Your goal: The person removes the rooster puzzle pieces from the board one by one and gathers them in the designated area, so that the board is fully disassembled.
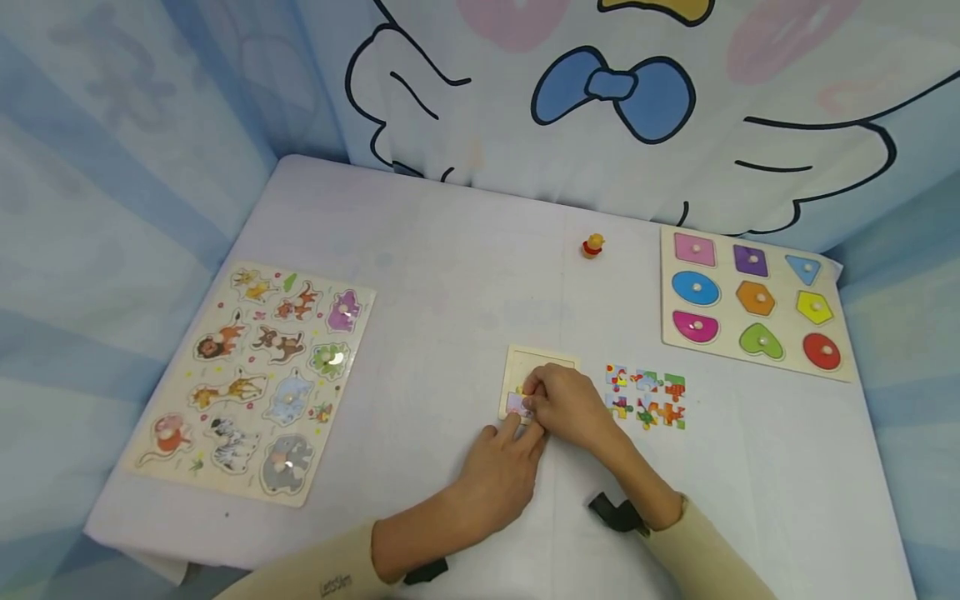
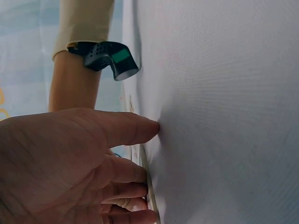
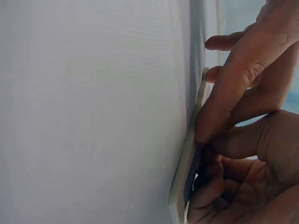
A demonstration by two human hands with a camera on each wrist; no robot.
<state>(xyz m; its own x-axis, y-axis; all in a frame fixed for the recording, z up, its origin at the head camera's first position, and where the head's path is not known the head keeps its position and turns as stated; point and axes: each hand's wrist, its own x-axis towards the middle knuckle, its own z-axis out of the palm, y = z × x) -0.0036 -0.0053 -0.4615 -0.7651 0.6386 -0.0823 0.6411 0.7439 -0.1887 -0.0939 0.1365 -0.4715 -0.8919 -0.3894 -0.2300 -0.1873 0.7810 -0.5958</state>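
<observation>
In the head view, a small wooden puzzle tray (image 1: 546, 358) lies on the table, with a lavender jigsaw piece (image 1: 516, 403) in its near left corner. My right hand (image 1: 572, 407) bends over the tray, thumb and fingertips pinching a piece at its near edge; the hand covers most of that piece. My left hand (image 1: 501, 475) rests just on the near side, its extended fingers touching the tray's near edge and the piece there. The right wrist view shows both hands' fingers meeting at the tray edge (image 3: 184, 172). Several loose jigsaw pieces (image 1: 647, 397) lie right of the tray.
An animal peg board (image 1: 258, 383) lies at the left, and a shapes peg board (image 1: 757, 302) at the far right. A small red and yellow figure (image 1: 592, 246) stands near the back edge. Patterned curtains border the white table (image 1: 442, 275).
</observation>
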